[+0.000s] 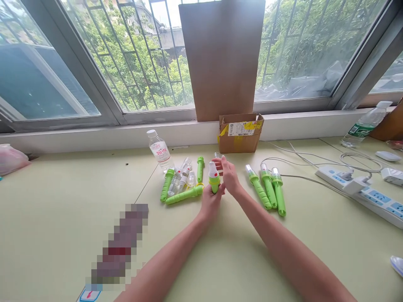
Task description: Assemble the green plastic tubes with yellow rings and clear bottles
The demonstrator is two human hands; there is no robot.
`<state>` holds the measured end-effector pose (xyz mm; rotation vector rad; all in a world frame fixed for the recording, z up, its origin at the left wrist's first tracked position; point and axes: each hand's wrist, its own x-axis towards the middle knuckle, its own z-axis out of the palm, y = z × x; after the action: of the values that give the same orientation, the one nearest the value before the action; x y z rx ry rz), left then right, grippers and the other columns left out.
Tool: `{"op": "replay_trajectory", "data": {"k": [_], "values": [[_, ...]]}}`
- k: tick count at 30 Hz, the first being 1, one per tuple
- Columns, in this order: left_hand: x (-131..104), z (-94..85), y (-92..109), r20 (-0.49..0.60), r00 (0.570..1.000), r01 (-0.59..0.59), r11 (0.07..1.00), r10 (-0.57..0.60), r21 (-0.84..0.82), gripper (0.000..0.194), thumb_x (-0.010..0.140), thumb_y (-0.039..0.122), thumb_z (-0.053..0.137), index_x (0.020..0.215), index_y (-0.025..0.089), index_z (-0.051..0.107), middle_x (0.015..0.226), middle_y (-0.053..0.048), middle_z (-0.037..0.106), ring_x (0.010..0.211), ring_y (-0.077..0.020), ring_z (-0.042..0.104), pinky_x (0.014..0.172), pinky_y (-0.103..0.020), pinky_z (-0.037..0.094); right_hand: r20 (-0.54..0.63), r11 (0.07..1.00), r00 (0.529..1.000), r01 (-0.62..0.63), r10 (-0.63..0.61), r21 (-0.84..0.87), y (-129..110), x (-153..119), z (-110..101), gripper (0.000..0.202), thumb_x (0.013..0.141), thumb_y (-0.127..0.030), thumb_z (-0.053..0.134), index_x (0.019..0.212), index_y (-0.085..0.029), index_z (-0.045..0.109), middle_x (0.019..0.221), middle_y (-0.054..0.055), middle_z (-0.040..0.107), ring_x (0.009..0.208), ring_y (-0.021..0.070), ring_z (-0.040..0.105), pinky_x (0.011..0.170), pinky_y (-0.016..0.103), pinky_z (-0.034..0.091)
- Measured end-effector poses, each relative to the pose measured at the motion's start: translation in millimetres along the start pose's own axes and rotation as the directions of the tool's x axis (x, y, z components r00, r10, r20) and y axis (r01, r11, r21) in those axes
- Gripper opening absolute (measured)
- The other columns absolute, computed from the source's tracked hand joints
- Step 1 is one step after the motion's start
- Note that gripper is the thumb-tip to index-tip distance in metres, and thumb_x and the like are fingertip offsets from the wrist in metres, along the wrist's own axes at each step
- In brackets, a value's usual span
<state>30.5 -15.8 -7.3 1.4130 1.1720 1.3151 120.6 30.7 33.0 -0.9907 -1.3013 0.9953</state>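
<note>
My left hand (211, 198) is closed round a green light-stick handle (214, 184) held upright. Its yellow collar carries a translucent white top (213, 168) with a red dot. Beside it is my right hand (230, 175), fingers curled and thumb up, with a small clear plastic cap (217, 155) showing at its fingertips; much of the cap is hidden. Left of my hands lie loose green handles (185, 195) and several clear tops (174, 183). To the right, three light sticks with clear covers (267, 186) lie side by side.
An open cardboard box (241, 142) stands by the window sill, behind my hands. A water bottle (161, 152) is at the back left, another bottle (362, 128) at the far right. The power strip (374, 195) and white cables (302, 157) lie on the right.
</note>
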Motion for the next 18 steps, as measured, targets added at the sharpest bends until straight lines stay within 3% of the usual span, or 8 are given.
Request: {"op": "replay_trajectory", "data": {"k": [3,5,8,10,13,18], "values": [[-1.2,0.2,1.6,0.020,0.999,-0.031,0.997,0.030,0.065,0.035,0.079,0.045,0.057,0.061,0.016,0.054,0.059,0.000,0.054,0.058,-0.0118,0.048,0.055,-0.023,0.036,-0.102,0.961,0.994,0.007,-0.037,-0.277,28.8,9.4,-11.5,0.040,0.090,-0.047,0.035,0.104,-0.020,0.062,0.101,0.006,0.065,0.091,0.0189,0.059,0.077,0.030,0.048],[-2.1,0.5,2.7,0.029,0.999,-0.034,0.996,0.032,0.079,0.035,0.080,0.045,0.057,0.060,0.016,0.054,0.058,0.000,0.052,0.057,-0.0114,0.047,0.054,-0.023,0.034,-0.099,0.888,0.994,0.000,-0.051,-0.459,44.3,13.0,-17.0,0.037,0.091,-0.038,0.034,0.110,-0.019,0.060,0.109,0.008,0.063,0.099,0.0189,0.057,0.086,0.031,0.045],[-3.3,1.4,3.6,0.060,0.998,-0.036,0.996,0.031,0.086,0.035,0.080,0.044,0.057,0.060,0.016,0.052,0.056,0.002,0.047,0.054,-0.0100,0.041,0.052,-0.023,0.031,-0.012,0.643,1.000,-0.021,0.018,-0.766,58.1,17.3,-17.9,0.038,0.089,-0.030,0.039,0.122,-0.019,0.054,0.119,0.009,0.057,0.110,0.0211,0.050,0.093,0.032,0.040],[-4.3,2.4,3.4,0.080,0.996,-0.039,0.995,0.032,0.095,0.034,0.081,0.043,0.057,0.061,0.016,0.049,0.055,0.003,0.043,0.053,-0.0092,0.038,0.052,-0.023,0.029,0.006,0.562,0.999,-0.021,0.046,-0.827,62.3,21.0,-14.3,0.041,0.088,-0.031,0.043,0.127,-0.021,0.051,0.126,0.011,0.052,0.116,0.0250,0.045,0.095,0.036,0.038],[-6.0,3.8,2.4,0.092,0.995,-0.041,0.994,0.031,0.101,0.035,0.081,0.043,0.056,0.061,0.017,0.046,0.055,0.004,0.039,0.054,-0.0088,0.035,0.052,-0.023,0.028,0.018,0.527,0.998,-0.014,0.055,-0.850,65.4,28.5,-7.5,0.043,0.087,-0.035,0.046,0.130,-0.028,0.049,0.133,0.010,0.045,0.122,0.0291,0.039,0.098,0.042,0.032],[-7.1,4.7,1.1,0.099,0.995,-0.040,0.994,0.030,0.099,0.034,0.082,0.043,0.056,0.063,0.016,0.047,0.057,0.004,0.039,0.055,-0.0089,0.035,0.053,-0.023,0.029,0.109,0.414,0.992,0.075,0.058,-0.907,69.1,42.0,-3.8,0.044,0.087,-0.033,0.049,0.131,-0.031,0.048,0.134,0.012,0.045,0.122,0.0312,0.038,0.097,0.045,0.030]]}}
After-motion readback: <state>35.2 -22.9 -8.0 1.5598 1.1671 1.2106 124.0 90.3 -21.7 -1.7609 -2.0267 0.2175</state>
